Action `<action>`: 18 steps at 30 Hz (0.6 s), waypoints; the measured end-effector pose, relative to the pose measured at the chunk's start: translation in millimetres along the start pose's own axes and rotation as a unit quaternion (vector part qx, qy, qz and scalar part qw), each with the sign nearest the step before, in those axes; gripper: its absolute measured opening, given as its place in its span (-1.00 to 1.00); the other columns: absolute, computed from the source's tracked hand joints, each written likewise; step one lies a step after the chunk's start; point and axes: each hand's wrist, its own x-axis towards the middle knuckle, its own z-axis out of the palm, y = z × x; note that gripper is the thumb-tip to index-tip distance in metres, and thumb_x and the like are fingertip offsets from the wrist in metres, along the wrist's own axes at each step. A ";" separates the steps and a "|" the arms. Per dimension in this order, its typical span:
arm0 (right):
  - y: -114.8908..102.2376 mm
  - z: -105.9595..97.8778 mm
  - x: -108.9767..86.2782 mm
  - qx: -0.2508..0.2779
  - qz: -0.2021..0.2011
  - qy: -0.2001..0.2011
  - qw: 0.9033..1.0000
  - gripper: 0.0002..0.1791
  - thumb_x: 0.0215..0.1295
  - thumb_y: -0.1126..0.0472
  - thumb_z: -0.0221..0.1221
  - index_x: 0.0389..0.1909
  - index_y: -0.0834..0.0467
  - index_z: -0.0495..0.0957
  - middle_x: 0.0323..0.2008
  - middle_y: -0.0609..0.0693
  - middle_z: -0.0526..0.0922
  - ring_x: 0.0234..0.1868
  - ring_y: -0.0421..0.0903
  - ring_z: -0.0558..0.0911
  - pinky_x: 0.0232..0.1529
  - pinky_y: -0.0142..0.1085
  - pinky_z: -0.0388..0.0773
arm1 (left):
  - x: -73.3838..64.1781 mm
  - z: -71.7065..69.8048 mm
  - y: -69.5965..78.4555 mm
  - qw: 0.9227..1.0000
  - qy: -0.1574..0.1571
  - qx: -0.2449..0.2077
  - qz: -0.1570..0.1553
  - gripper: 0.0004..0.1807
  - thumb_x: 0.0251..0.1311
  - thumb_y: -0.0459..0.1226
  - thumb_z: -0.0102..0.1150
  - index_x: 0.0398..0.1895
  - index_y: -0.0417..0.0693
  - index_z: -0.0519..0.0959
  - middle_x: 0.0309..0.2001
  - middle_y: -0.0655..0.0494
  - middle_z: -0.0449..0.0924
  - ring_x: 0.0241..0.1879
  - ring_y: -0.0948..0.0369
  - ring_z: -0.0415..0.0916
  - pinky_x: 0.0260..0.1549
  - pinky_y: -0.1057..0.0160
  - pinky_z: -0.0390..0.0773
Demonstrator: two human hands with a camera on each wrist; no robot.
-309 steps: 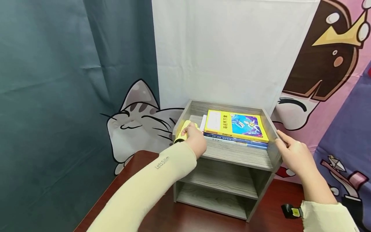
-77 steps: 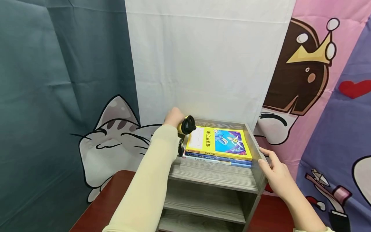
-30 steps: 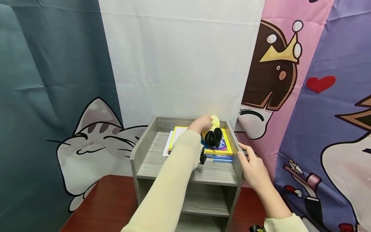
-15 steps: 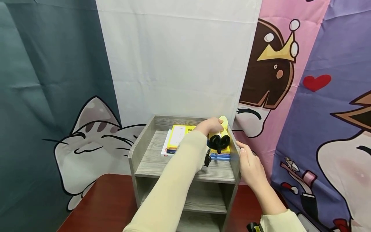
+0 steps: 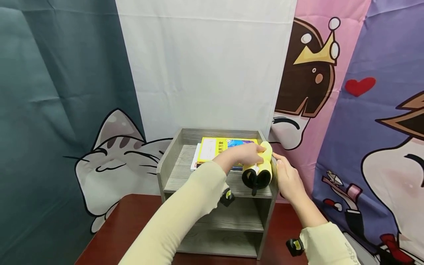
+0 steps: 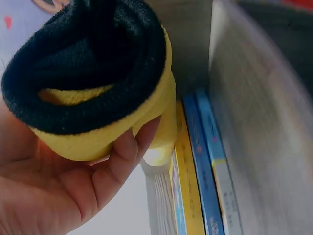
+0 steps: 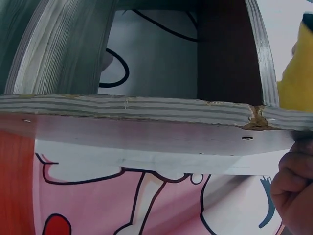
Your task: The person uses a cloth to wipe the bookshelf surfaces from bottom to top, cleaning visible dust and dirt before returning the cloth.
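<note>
My left hand (image 5: pixel 245 154) grips a rolled yellow cloth (image 5: pixel 266 167) with a black inner side. In the head view, the cloth is at the right side panel of the small grey wood-grain shelf unit (image 5: pixel 170 156), near its front. The left wrist view shows the fingers curled under the cloth (image 6: pixel 73 142), with its black side rolled outward on top. My right hand (image 5: pixel 289 178) holds the same panel from outside. Its curled fingers show at the panel edge in the right wrist view, where part of the yellow cloth (image 7: pixel 296 81) also appears.
Stacked books (image 5: pixel 212 149), a yellow one on top, lie in the upper tray, partly hidden by my left hand. Two lower compartments (image 5: pixel 228 217) open forward. The unit stands on a dark red table (image 5: pixel 122 224). Printed cloth backdrops (image 5: pixel 205 73) hang behind.
The left hand has taken the cloth from the left side, across the books, to the right panel, then toward the front. The right hand has stayed at the right panel.
</note>
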 end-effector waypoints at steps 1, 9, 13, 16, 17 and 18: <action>-1.4 -0.2 0.7 0.009 0.008 -0.006 1.000 -0.50 0.47 0.06 -0.36 0.25 0.19 0.31 0.19 0.29 0.37 0.15 0.22 0.37 0.07 0.11 0.25 | -5.7 2.2 1.0 1.000 0.000 0.008 0.006 -0.44 0.26 -0.26 0.00 0.36 0.03 0.24 0.09 0.08 0.41 -0.20 0.23 0.39 -0.35 0.43 0.37; -5.8 -7.2 1.3 0.034 0.027 -0.031 0.999 -0.47 0.48 0.05 -0.41 0.29 0.22 0.24 0.21 0.33 0.31 0.16 0.20 0.32 0.11 0.11 0.22 | -37.9 33.3 1.7 0.999 -0.038 0.011 0.024 -0.40 0.26 -0.25 0.01 0.38 0.14 0.19 0.09 0.17 0.43 -0.64 0.28 0.31 -0.63 0.40 0.37; -6.5 -7.3 2.5 0.033 0.031 -0.037 0.998 -0.45 0.48 0.03 -0.43 0.31 0.21 0.22 0.21 0.34 0.30 0.14 0.20 0.33 0.09 0.12 0.23 | -41.6 39.3 3.2 1.000 -0.006 0.006 0.019 -0.39 0.25 -0.30 -0.01 0.38 0.17 0.20 0.08 0.19 0.44 -0.74 0.26 0.19 -0.71 0.40 0.31; -8.4 -5.9 2.9 0.028 0.035 -0.043 0.998 -0.45 0.48 0.02 -0.44 0.31 0.20 0.22 0.23 0.32 0.29 0.16 0.21 0.32 0.10 0.11 0.22 | -42.0 40.5 2.9 1.000 0.025 -0.004 0.013 -0.39 0.23 -0.32 -0.01 0.38 0.17 0.21 0.15 0.20 0.40 -0.66 0.27 0.22 -0.67 0.41 0.30; -8.8 -5.2 3.0 0.025 0.035 -0.045 0.998 -0.45 0.48 0.02 -0.44 0.31 0.20 0.22 0.24 0.32 0.28 0.18 0.21 0.30 0.12 0.11 0.21 | -42.9 41.4 1.9 0.999 0.030 -0.009 0.012 -0.39 0.23 -0.32 -0.01 0.38 0.17 0.21 0.12 0.18 0.43 -0.66 0.26 0.22 -0.67 0.41 0.30; -9.3 -4.7 3.3 0.023 0.034 -0.046 0.998 -0.45 0.48 0.02 -0.44 0.31 0.20 0.22 0.25 0.31 0.27 0.20 0.22 0.29 0.13 0.12 0.19 | -44.5 42.7 0.7 0.999 0.032 -0.017 0.010 -0.39 0.23 -0.32 -0.02 0.38 0.18 0.21 0.06 0.16 0.46 -0.67 0.26 0.22 -0.68 0.41 0.30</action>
